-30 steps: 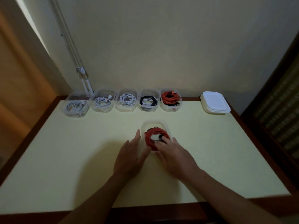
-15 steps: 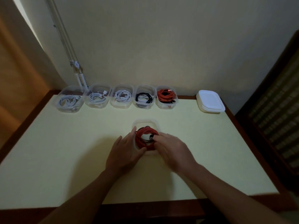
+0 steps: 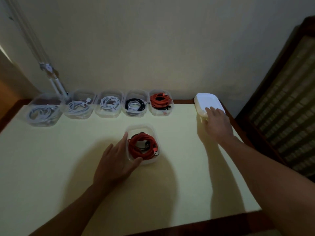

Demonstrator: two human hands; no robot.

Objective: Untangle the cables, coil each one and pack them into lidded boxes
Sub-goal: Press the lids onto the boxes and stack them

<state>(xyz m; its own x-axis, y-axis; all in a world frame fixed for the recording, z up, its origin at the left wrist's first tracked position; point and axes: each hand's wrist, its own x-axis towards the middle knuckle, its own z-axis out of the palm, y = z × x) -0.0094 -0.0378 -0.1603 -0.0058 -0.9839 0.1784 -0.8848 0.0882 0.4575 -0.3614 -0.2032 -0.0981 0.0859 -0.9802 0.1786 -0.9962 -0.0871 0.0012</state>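
**A:** Where is the coiled red cable [image 3: 142,148] sitting?

**B:** It is lying in the clear oval plastic box [image 3: 154,132] on the middle of the pale yellow worktop [image 3: 51,159], with no lid on. The left hand [image 3: 117,160] is bracing the box, fingers lying straight along its left wall and thumb pressing the near corner.

**A:** And the lid?

**B:** The stack of white plastic lids [image 3: 208,101] is sitting well apart, to the right and further back. The right hand [image 3: 217,123] is resting on the stack's near end with its fingers spreading over the top. I cannot tell whether it is pinching one.

**A:** So what is coming?

**B:** Probably a lid is heading left and nearer, to line up with the box's front-to-back long axis.
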